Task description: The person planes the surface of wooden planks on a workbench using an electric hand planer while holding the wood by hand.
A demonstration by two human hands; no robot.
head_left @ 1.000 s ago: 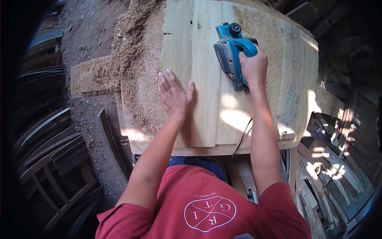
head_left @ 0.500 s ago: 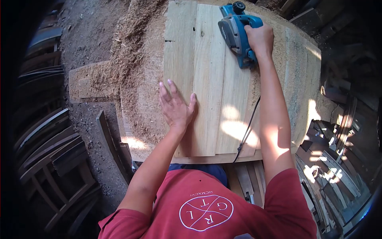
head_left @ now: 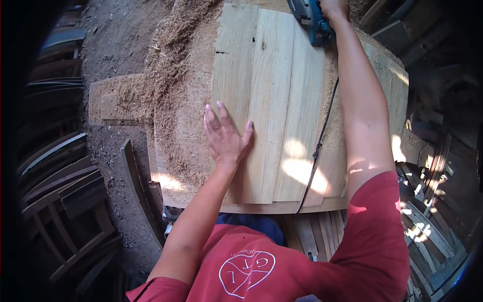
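Observation:
My left hand (head_left: pixel 227 138) lies flat with fingers spread on the left edge of a pale wooden panel (head_left: pixel 266 100) made of joined boards. Up at the top edge of the view, my right hand (head_left: pixel 334 7) grips the handle of a blue electric planer (head_left: pixel 314 22). The planer rests on the far part of the panel and is partly cut off by the frame. Its black cord (head_left: pixel 322 136) trails back over the boards to the near edge. Knots and a small dark crack mark the wood.
Wood shavings (head_left: pixel 168 60) heap along the workbench left of the panel. Stacked boards and frames (head_left: pixel 75 196) stand at the far left. A plank (head_left: pixel 135 176) leans near the bench's left corner. Scrap wood (head_left: pixel 427 226) lies at the right.
My right hand has pushed the planer forward, away from my body, toward the top of the view. More cord stretches across the panel. My left hand has stayed flat on the wood.

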